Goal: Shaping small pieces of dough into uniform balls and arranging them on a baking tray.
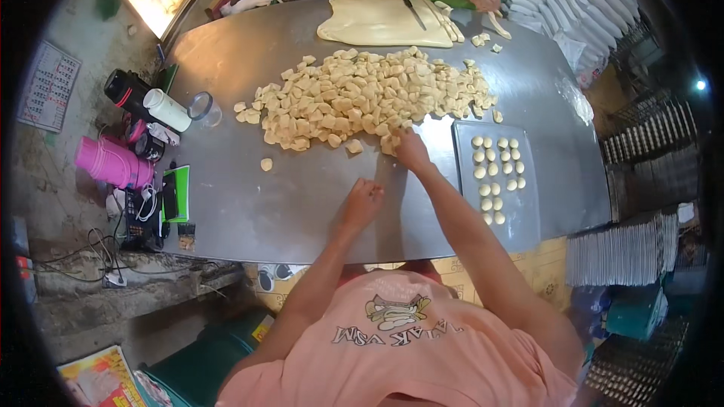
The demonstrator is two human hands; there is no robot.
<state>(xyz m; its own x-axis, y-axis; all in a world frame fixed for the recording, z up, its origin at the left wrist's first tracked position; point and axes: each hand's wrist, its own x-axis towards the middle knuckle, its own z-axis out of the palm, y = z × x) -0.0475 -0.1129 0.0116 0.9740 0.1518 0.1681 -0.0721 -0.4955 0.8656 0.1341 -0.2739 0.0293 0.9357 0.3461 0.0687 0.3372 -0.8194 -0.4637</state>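
A broad heap of cut dough pieces lies across the middle of the metal table. My right hand reaches to the heap's near edge, its fingers closed on a dough piece there. Closer to me, my left hand hovers over or rests on the bare metal with curled fingers; whatever they may hold is hidden. To the right of my right arm, a metal tray carries several round dough balls in rows. A few loose pieces, such as one dough piece, sit apart on the left.
At the far side lies a sheet of dough with a knife on it; a co-worker's hands handle a dough strip. Bottles, a pink jug and a phone line the left edge. Stacked trays stand at right.
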